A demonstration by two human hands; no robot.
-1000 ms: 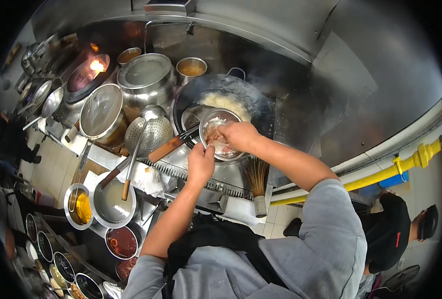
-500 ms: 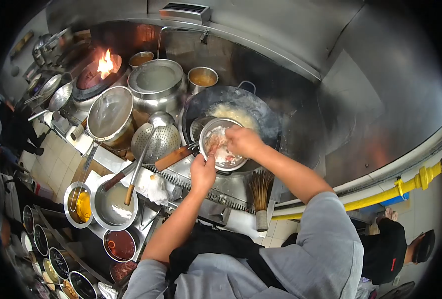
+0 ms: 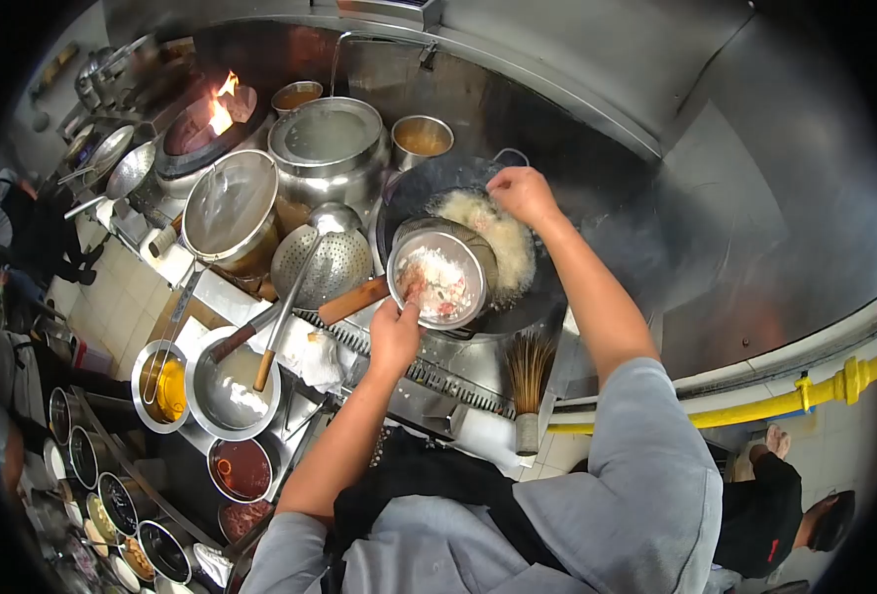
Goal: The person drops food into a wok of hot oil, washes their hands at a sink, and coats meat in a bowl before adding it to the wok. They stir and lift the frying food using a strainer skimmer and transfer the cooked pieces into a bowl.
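Observation:
My left hand (image 3: 396,339) grips the near rim of a metal bowl (image 3: 479,287), thumb inside the edge. In the bowl lie raw meat pieces (image 3: 421,280) dusted with white flour. Over the far side of a dark wok (image 3: 414,201) is my right hand (image 3: 524,194), its fingers drawn together and pointing down; whether a piece is between them is hidden. Pale foaming oil (image 3: 508,243) bubbles below it. A wire strainer (image 3: 485,259) with a wooden handle (image 3: 353,300) rests across the wok, partly covered by the bowl.
Left of the wok are a perforated skimmer (image 3: 305,272) with a ladle (image 3: 335,219) on it, a large lidded pot (image 3: 328,163) and a flaming burner (image 3: 221,117). A bamboo brush (image 3: 529,381) stands near the front edge. Sauce bowls (image 3: 243,468) sit lower left. Another person (image 3: 770,515) is at right.
My right hand has left the bowl and moved up and right, over the bubbling oil. The bowl stays in my left hand, slightly lower and to the left, and the foam looks broader.

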